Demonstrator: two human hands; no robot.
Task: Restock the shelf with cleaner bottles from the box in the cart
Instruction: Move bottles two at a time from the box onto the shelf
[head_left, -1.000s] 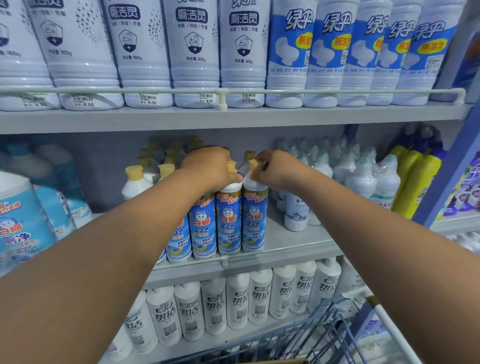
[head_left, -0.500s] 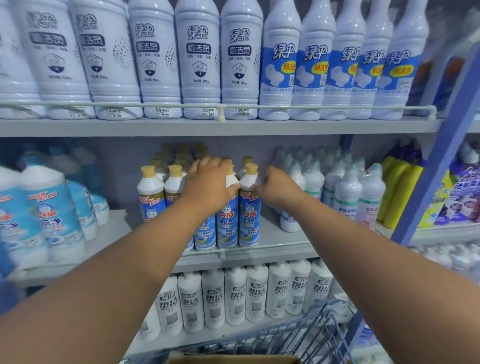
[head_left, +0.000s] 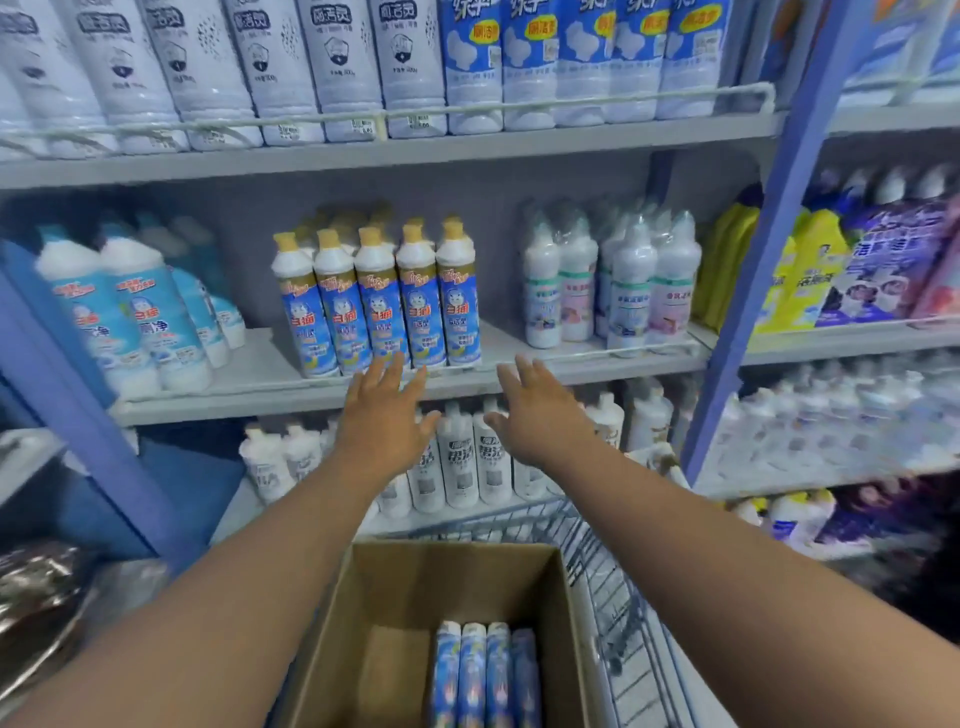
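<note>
Head view: both hands are being held spread and empty in front of the middle shelf (head_left: 270, 387). The left hand (head_left: 382, 421) is being extended with fingers splayed just below the row of blue-labelled, yellow-capped cleaner bottles (head_left: 382, 299), which are being displayed upright at the shelf's front edge. The right hand (head_left: 537, 415) is being held open beside it, clear of the bottles. Below the forearms, a cardboard box (head_left: 363, 597) is being carried in the wire cart (head_left: 618, 597); four more bottles (head_left: 485, 675) are being kept side by side in the box.
</note>
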